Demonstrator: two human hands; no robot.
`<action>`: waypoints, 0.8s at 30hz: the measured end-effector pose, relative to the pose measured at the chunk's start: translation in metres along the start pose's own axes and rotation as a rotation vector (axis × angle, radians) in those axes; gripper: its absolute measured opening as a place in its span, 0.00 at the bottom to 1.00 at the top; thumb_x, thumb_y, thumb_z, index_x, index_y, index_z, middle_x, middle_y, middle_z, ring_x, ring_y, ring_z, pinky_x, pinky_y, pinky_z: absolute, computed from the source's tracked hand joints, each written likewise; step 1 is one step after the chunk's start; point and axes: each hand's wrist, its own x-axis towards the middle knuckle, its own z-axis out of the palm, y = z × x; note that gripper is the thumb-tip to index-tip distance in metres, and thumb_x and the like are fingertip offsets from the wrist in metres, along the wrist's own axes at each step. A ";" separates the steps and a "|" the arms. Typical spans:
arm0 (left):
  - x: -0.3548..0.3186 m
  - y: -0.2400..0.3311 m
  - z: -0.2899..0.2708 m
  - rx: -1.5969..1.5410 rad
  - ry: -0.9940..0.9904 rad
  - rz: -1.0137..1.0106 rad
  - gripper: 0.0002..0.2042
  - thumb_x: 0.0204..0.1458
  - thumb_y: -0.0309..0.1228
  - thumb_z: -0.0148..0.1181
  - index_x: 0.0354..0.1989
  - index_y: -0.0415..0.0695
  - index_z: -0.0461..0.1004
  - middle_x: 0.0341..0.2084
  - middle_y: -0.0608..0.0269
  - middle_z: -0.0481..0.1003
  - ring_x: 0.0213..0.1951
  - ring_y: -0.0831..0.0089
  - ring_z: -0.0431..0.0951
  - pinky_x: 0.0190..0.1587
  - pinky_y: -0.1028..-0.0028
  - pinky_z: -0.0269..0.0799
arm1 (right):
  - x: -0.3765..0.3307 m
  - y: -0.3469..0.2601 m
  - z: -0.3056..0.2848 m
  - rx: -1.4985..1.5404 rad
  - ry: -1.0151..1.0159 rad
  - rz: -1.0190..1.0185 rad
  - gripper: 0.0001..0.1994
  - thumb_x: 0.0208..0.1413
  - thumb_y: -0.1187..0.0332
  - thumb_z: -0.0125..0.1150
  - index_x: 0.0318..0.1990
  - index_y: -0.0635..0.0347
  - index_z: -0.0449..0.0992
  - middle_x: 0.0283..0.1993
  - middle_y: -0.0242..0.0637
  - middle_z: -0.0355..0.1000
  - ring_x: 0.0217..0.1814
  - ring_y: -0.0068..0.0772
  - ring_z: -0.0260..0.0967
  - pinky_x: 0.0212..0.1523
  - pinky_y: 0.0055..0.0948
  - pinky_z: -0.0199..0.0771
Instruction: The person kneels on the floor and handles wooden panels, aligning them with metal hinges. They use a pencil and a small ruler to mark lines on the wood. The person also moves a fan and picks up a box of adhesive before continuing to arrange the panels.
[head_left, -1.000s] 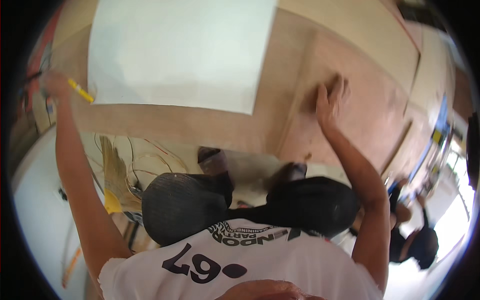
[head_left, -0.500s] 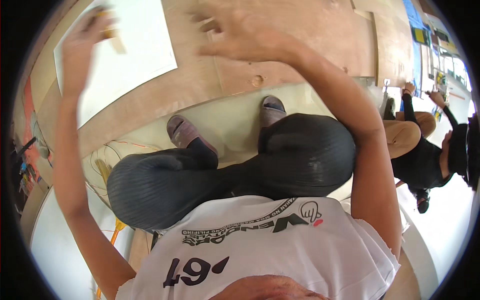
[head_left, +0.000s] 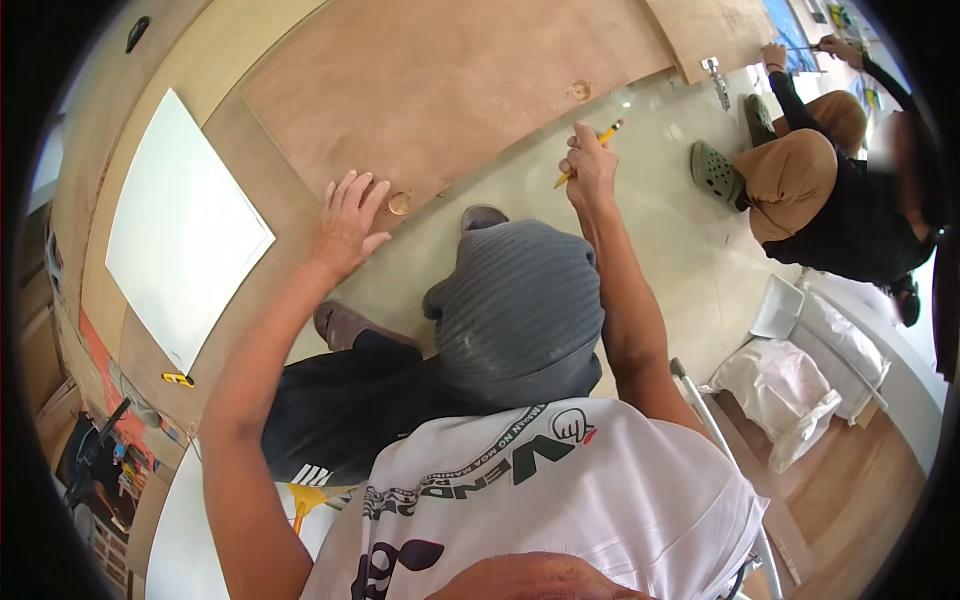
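My left hand (head_left: 350,225) lies open, its fingers spread over the near edge of a brown wooden panel (head_left: 440,90). One of the panel's round recesses (head_left: 400,203) is just beside its fingers. A yellow pencil (head_left: 609,132) is held in my closed right hand (head_left: 592,168), above the floor and off the panel's near edge. Its two ends stick out on either side of my fingers. Another round recess (head_left: 581,90) shows in the panel beyond that hand. To the left, a white sheet (head_left: 185,230) rests on the wooden surface.
A small yellow-and-black tool (head_left: 178,380) lies by the sheet's near corner. On the right, a co-worker (head_left: 840,200) crouches at another panel (head_left: 715,35) with a metal hinge (head_left: 715,82). White bags (head_left: 780,390) stand lower right, and a yellow broom (head_left: 306,500) is lower left.
My view and body have turned to the right. My left hand, earlier with a blurred yellow object above the sheet, now lies on the panel. My right hand has moved off the panel and holds the pencil.
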 end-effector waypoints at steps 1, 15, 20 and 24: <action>-0.003 0.005 0.008 0.016 -0.022 -0.040 0.38 0.39 0.38 0.67 0.61 0.47 0.56 0.59 0.54 0.54 0.63 0.53 0.50 0.61 0.52 0.50 | 0.002 0.007 -0.005 0.003 0.051 0.036 0.16 0.52 0.58 0.60 0.36 0.65 0.69 0.25 0.30 0.64 0.17 0.19 0.55 0.15 0.22 0.59; -0.006 0.007 0.060 0.293 0.165 0.066 0.24 0.46 0.25 0.56 0.55 0.51 0.64 0.60 0.58 0.55 0.63 0.53 0.52 0.60 0.42 0.48 | 0.040 0.059 0.018 -0.381 0.427 -0.348 0.16 0.46 0.63 0.64 0.33 0.68 0.70 0.26 0.42 0.70 0.29 0.39 0.68 0.36 0.35 0.68; -0.004 0.029 0.071 0.183 0.265 -0.122 0.16 0.45 0.24 0.56 0.45 0.47 0.69 0.56 0.60 0.60 0.62 0.56 0.55 0.59 0.43 0.50 | 0.074 0.007 -0.024 -0.773 0.202 -0.588 0.12 0.49 0.69 0.58 0.41 0.63 0.71 0.36 0.50 0.71 0.38 0.51 0.69 0.40 0.39 0.68; 0.007 0.046 0.075 0.178 0.336 -0.257 0.11 0.45 0.25 0.55 0.40 0.45 0.69 0.51 0.62 0.62 0.61 0.57 0.56 0.58 0.42 0.52 | 0.083 0.001 -0.047 -1.097 -0.084 -0.838 0.14 0.48 0.69 0.57 0.44 0.57 0.71 0.38 0.48 0.70 0.39 0.52 0.69 0.41 0.43 0.69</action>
